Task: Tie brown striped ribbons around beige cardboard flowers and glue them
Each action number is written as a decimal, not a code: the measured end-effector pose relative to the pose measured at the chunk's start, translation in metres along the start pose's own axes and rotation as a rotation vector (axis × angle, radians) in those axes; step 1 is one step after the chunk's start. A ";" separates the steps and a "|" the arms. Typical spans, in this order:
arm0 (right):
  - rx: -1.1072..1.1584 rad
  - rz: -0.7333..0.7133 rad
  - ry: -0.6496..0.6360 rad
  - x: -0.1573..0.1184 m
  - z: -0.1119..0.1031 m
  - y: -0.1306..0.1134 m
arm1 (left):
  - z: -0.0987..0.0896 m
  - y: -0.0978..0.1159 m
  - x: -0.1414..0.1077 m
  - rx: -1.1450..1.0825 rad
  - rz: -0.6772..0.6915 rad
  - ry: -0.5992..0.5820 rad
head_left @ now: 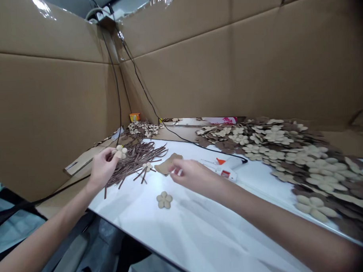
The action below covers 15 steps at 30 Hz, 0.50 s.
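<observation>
Well left of the hot glue gun [227, 165], the left hand [103, 168] raised above the white tabletop [134, 237], fingers and thumb pinched on a cream five-petal flower cutout [120, 152] — probably thin, light, fairly stiff sheet stock, liable to snap at the narrow joins between petals, so likely safest held flat across the centre rather than by a single petal tip. Closer to the glue gun, a loose bundle of thin brown sticks [135, 164] lying on the tabletop, apt to roll and slide apart at a nudge, with a small cream flower cutout [147, 166] resting on it. Below and to the right of that bundle, a second loose flower cutout [164, 200] flat on bare white surface, likely easiest to lift by a petal edge. Just left of the glue gun, a brown card scrap [168, 163], with the right hand [187, 176] right beside it, fingers curled — any small item between them too hard to make out. Hands well apart. Right of the glue gun, a broad heap of overlapping cream and brown flower cutouts [292, 168].
</observation>
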State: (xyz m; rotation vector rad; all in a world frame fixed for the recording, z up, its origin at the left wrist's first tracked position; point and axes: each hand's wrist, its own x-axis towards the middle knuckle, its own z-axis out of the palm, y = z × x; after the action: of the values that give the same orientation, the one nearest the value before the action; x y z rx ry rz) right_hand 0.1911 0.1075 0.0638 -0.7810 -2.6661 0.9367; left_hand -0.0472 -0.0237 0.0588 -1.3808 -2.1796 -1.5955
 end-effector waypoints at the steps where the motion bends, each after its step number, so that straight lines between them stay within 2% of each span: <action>1: -0.056 -0.048 -0.006 0.020 0.003 -0.012 | -0.003 -0.008 0.006 0.010 -0.002 0.055; 3: -0.158 -0.152 -0.044 0.062 0.015 -0.033 | -0.004 -0.021 0.015 0.017 -0.008 0.124; 5: -0.246 -0.222 -0.083 0.101 0.032 -0.048 | -0.002 -0.032 0.019 0.006 -0.023 0.145; 8: -0.363 -0.260 -0.124 0.142 0.058 -0.054 | 0.001 -0.047 0.022 -0.022 -0.057 0.127; 11: -0.416 -0.252 -0.139 0.161 0.075 -0.048 | 0.003 -0.057 0.022 -0.061 -0.086 0.055; 15: -0.371 -0.242 -0.124 0.167 0.078 -0.037 | 0.006 -0.061 0.019 -0.114 -0.099 -0.080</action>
State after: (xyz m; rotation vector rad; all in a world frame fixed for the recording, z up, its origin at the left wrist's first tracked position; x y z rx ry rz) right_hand 0.0086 0.1339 0.0301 -0.4592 -3.0019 0.4507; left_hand -0.0991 -0.0098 0.0230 -1.4114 -2.2671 -1.7539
